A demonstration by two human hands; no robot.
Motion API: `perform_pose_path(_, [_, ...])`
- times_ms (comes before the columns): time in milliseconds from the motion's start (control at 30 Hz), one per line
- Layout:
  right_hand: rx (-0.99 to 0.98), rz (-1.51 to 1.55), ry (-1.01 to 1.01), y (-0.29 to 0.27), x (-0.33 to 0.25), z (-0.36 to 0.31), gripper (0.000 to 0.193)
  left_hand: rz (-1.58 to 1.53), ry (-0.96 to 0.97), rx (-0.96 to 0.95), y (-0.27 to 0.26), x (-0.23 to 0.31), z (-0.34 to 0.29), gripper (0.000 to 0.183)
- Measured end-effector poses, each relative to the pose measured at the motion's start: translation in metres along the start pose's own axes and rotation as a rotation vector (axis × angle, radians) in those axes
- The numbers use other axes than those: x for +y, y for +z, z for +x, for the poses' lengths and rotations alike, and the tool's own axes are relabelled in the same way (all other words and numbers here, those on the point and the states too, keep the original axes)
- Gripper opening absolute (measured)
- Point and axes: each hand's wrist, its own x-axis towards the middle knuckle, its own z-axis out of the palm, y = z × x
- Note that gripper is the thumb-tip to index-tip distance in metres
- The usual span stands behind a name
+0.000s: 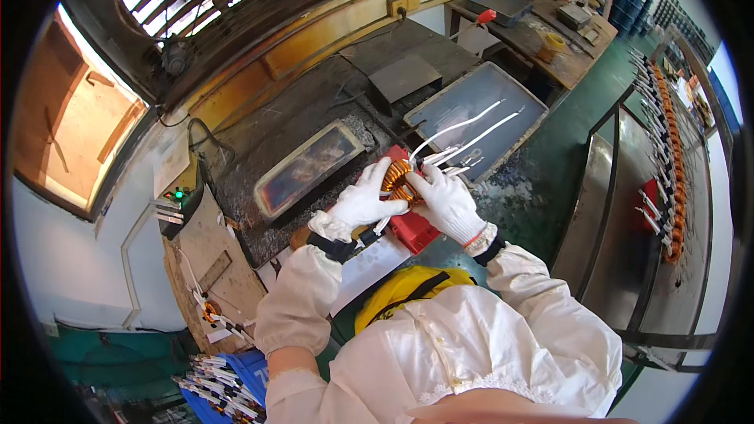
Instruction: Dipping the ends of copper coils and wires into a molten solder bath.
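Observation:
A ring-shaped coil wound with copper wire (399,181) is gripped between my two white-gloved hands. My left hand (366,196) wraps its fingers and thumb round the coil's left side. From the right, my right hand (449,202) closes on its other side. White-sleeved leads (463,123) stretch from the coil away from me over a grey tray (522,88); some end in metal lugs. Directly below the coil lies a red block (414,232), partly hidden by my hands. Another white lead shows under my left hand.
Left of my hands, a rectangular metal-filled trough (310,166) is set in a dark bench. Beyond it stands a grey metal box (404,77). To the right, a metal rack (581,220) carries a long row of similar coils (677,153). A blue bin (250,373) of leaded parts sits lower left.

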Motion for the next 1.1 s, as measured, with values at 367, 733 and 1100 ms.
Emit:
perform_pose_path(367, [-0.118,-0.087,-0.538,0.0,0.019,0.055,0.083,0.244,0.201,0.59,0.033,0.04,-0.045,0.075])
perform_pose_path(733, [-0.253,0.072,-0.579,0.009,0.025,0.071,0.072,-0.86,-0.117,0.446,0.137,-0.005,-0.113,0.036])
perform_pose_path(1100, [-0.177,0.105,-0.633,0.014,0.025,0.072,0.069,-2.097,0.138,0.809,0.14,-0.029,-0.081,0.031])
